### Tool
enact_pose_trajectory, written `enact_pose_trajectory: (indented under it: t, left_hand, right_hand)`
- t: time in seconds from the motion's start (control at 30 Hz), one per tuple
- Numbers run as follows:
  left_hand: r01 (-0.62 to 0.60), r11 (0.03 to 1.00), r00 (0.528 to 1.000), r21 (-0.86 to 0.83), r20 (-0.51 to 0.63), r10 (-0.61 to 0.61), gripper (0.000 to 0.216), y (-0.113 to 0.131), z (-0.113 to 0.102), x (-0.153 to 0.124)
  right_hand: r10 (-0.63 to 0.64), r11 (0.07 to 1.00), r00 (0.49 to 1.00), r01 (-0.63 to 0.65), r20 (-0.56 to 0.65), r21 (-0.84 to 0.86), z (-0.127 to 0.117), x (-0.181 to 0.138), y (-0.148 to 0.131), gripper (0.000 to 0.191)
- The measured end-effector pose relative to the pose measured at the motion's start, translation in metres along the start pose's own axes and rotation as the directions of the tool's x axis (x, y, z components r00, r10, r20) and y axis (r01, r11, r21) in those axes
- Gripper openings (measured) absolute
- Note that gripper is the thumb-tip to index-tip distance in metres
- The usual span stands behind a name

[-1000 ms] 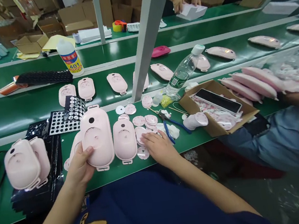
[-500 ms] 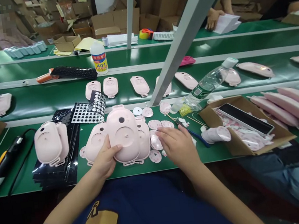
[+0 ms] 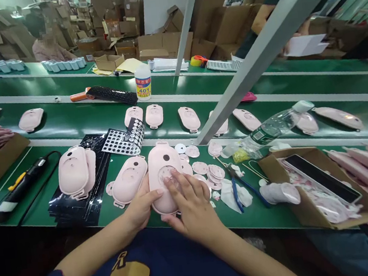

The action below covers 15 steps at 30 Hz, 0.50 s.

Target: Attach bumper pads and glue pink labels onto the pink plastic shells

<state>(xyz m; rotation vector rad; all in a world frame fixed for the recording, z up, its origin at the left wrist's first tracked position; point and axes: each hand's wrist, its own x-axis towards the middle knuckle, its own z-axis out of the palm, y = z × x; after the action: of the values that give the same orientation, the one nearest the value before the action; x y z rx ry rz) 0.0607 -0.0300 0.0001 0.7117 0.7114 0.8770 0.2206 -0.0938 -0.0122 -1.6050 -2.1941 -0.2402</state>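
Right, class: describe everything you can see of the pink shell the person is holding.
The pink shell is a smooth, rounded oblong of matte plastic with a small tab at its far end and a dark hole near that end. It sits at the green bench's near edge. The left hand grips its left side; the right hand's fingers press a round disc into its central recess.

Smooth matt pink plastic shell (image 3: 163,172)

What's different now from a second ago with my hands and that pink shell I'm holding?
The right hand left the loose round pink stickers on the green table and moved left onto the oval pink plastic shell, fingertips pressing a sticker into its round recess. The left hand kept its grip on the shell's left edge. The other shells stayed put.
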Motion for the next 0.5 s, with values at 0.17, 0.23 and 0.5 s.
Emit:
enact_pose_trajectory:
  t: [0.17,0.23,0.5]
  left_hand:
    - [-0.055,0.995,0.993,0.085,-0.098,0.063,0.077,0.003,-0.027,0.004]
    - [-0.095,0.977,0.980,0.188,-0.155,0.125,0.080,0.013,-0.050,0.001]
    - [-0.082,0.951,0.889,0.298,-0.409,0.205,0.078,0.052,-0.113,-0.013]
  right_hand:
    - [0.015,0.976,0.994,0.010,-0.113,0.217,-0.006,-0.018,0.022,0.070]
    - [0.094,0.959,0.984,-0.048,-0.154,0.279,-0.007,-0.031,0.038,0.067]
    - [0.177,0.978,0.984,-0.175,-0.010,0.111,0.036,-0.066,0.053,0.049]
